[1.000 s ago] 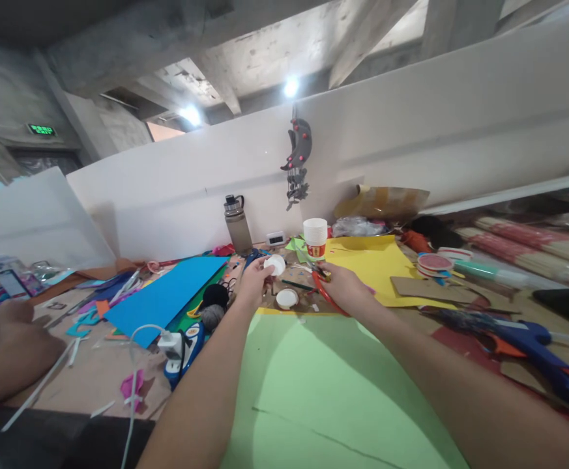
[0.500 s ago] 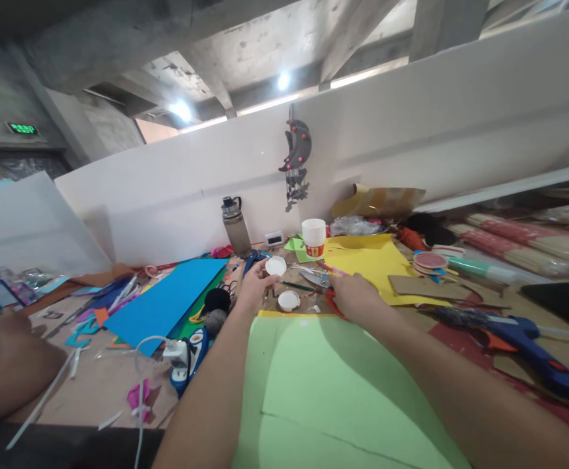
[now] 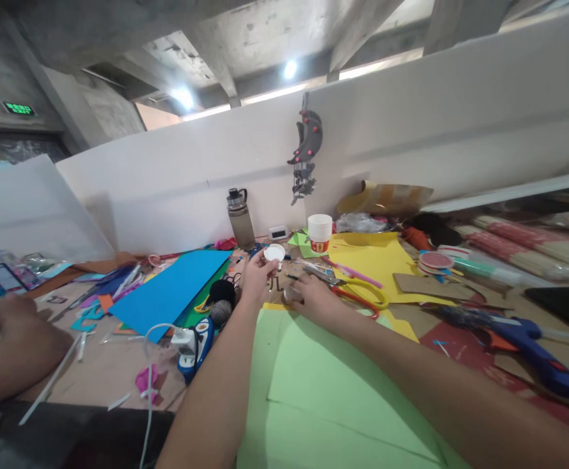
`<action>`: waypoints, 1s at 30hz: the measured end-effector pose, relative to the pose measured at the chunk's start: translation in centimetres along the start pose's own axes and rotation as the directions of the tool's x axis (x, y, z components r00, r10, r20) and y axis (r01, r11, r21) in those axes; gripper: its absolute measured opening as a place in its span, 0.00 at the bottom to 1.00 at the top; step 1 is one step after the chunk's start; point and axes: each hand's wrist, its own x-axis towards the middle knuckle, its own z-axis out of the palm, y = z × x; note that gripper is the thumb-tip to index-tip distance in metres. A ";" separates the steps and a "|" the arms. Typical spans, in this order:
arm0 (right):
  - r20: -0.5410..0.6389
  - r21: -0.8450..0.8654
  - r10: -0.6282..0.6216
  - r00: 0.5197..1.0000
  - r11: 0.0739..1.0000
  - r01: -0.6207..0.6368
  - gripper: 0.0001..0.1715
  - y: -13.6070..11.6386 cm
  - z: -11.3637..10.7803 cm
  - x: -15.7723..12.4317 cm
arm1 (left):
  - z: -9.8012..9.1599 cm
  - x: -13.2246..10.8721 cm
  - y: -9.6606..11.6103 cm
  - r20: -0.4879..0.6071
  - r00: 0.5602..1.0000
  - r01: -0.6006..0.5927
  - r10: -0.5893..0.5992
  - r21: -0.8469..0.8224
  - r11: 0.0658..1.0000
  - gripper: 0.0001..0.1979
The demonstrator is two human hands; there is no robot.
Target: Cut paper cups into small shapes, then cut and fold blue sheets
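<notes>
A: Left hand [image 3: 257,281]?
B: Raised above the table, fingertips pinched on a small white round lid [image 3: 274,253].
A: Right hand [image 3: 313,298]?
B: Curled down over a second small round piece [image 3: 290,294] at the green sheet's [image 3: 323,384] far edge; grip unclear. Red-handled scissors [image 3: 360,298] lie just beside it.

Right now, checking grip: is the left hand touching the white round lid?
Touching. The head view shows the left hand pinching the white round lid between fingertips.
</notes>
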 end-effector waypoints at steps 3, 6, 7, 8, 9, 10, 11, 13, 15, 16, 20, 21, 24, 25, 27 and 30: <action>-0.109 0.264 0.113 0.988 0.961 -0.081 0.17 0.8 -1.3 0.3 | 0.1 -0.2 0.1 0.001 1.000 0.010 -0.010 -0.038 0.999 0.29; -0.102 0.653 0.340 0.935 0.732 -0.195 0.22 2.1 -3.2 0.3 | 0.2 -0.4 -0.1 0.035 0.998 0.045 -0.043 -0.042 0.998 0.29; -0.050 0.755 0.370 0.928 0.622 -0.208 0.23 2.4 -3.7 0.2 | 0.3 -0.5 -0.2 0.050 0.997 0.062 -0.060 -0.034 0.998 0.29; 0.007 0.833 0.378 0.926 0.510 -0.214 0.24 2.8 -4.1 0.2 | 0.4 -0.6 -0.4 0.061 0.995 0.076 -0.074 -0.026 0.997 0.29; 0.061 0.888 0.369 0.928 0.405 -0.219 0.24 3.0 -4.3 0.1 | 0.5 -0.7 -0.5 0.066 0.994 0.087 -0.086 -0.022 0.996 0.30; 0.103 0.922 0.357 0.928 0.316 -0.224 0.25 3.2 -4.5 0.0 | 0.6 -0.7 -0.7 0.066 0.993 0.096 -0.094 -0.019 0.995 0.30; 0.122 0.942 0.356 0.926 0.252 -0.221 0.25 3.2 -4.6 0.0 | 0.7 -0.8 -0.8 0.064 0.993 0.100 -0.099 -0.012 0.995 0.31; 0.086 0.961 0.389 0.917 0.211 -0.179 0.26 3.1 -4.8 0.1 | 1.0 -1.0 -0.9 0.090 0.992 0.092 -0.094 0.027 0.995 0.33; -0.023 0.949 0.417 0.908 0.294 -0.111 0.28 2.7 -5.0 0.1 | 1.4 -1.2 -0.8 0.147 0.986 0.062 -0.075 0.093 0.994 0.34; -0.079 0.927 0.417 0.905 0.364 -0.087 0.29 2.4 -5.1 0.1 | 1.6 -1.4 -0.7 0.180 0.982 0.041 -0.063 0.120 0.992 0.34; -0.216 0.787 0.367 0.905 0.615 -0.061 0.30 1.2 -5.7 -0.3 | 2.9 -2.4 -0.2 0.285 0.958 -0.044 -0.005 0.166 0.985 0.32; -0.248 0.753 0.355 0.901 0.656 -0.052 0.29 0.9 -5.8 -0.4 | 3.2 -2.6 -0.1 0.301 0.954 -0.070 0.014 0.174 0.982 0.31; -0.335 0.681 0.293 0.896 0.732 0.015 0.27 0.5 -5.8 -0.6 | 3.8 -3.2 0.3 0.317 0.947 -0.120 0.059 0.176 0.977 0.31; -0.350 0.668 0.265 0.898 0.743 0.041 0.27 0.5 -5.7 -0.6 | 3.9 -3.3 0.4 0.322 0.944 -0.125 0.067 0.163 0.979 0.31; -0.364 0.645 0.199 0.910 0.759 0.092 0.28 0.6 -5.5 -0.6 | 4.0 -3.5 0.5 0.358 0.931 -0.124 0.073 0.122 0.985 0.32; -0.399 0.587 0.119 0.909 0.795 0.154 0.28 1.0 -5.1 -0.4 | 3.7 -3.4 0.5 0.461 0.883 -0.115 0.088 0.030 0.993 0.32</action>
